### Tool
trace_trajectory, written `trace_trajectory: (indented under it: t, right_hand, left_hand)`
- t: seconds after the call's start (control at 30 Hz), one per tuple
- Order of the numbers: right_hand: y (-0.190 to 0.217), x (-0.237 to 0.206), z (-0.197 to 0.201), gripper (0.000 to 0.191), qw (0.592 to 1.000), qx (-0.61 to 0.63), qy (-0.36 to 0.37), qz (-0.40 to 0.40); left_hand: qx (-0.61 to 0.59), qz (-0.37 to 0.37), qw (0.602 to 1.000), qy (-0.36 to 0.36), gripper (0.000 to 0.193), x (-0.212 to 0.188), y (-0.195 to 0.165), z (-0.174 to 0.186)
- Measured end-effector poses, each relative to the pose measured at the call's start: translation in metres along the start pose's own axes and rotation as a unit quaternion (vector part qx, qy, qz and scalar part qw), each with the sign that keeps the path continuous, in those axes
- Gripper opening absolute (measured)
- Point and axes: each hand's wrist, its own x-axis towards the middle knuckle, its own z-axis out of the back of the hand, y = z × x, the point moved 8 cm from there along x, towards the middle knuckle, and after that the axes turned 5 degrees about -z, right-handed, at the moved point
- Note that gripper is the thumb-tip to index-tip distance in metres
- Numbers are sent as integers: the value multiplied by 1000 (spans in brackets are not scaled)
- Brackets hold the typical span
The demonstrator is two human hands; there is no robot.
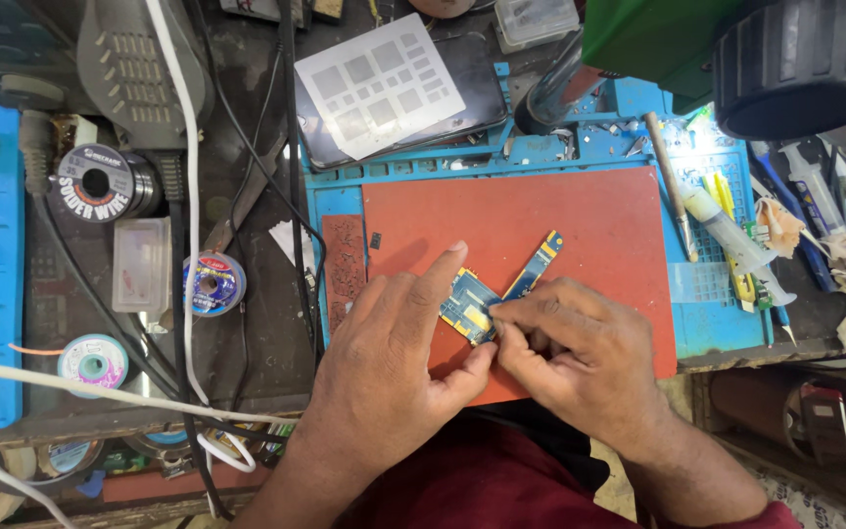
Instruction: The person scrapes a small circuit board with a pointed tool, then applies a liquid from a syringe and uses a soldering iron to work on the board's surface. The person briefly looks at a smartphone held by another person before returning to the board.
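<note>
Partly hidden beneath both hands, the small blue-and-gold circuit board [472,302] lies on the red-orange rubber mat [589,220], left hand [399,343] steadying it with forefinger outstretched, right hand [570,348] pinched together on its edge, fingertips obscured.

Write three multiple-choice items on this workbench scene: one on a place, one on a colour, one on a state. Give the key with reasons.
1. Where does the circuit board lie?
A. on the red mat
B. on the dark bench
C. in a clear box

2. What colour is the board?
A. green
B. blue with gold
C. white

3. How is the right hand set?
A. flat and open
B. away from the board
C. fingers pinched at the board's edge

Key: A, red mat shows all around it; B, blue face with gold patches; C, fingertips meet at the board beside the left hand.
</note>
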Motion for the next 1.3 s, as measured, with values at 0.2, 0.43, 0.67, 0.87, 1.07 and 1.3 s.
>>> trace_trajectory:
  t: [0.2,0.43,0.67,0.87,1.07,1.3]
  right_hand:
    - [5,1,-2,16,1000,7,5,5]
    - [7,3,-5,15,1000,8,1,-9]
    - [7,5,-5,14,1000,9,-5,-18]
    - [8,8,-6,15,1000,3,-1,-13]
    - [9,9,-5,16,1000,12,-1,-14]
    - [12,11,-6,16,1000,4,-1,-8]
  left_hand:
    - [-3,2,1000,4,80,-1,2,3]
    - [-1,-2,1000,7,81,-2,4,6]
    - [-5,-1,1000,10,82,-1,6,8]
    - [0,-7,1000,-1,80,1,6,11]
    - [0,-11,1000,-4,80,4,5,14]
    - [-2,-11,1000,-5,79,5,6,17]
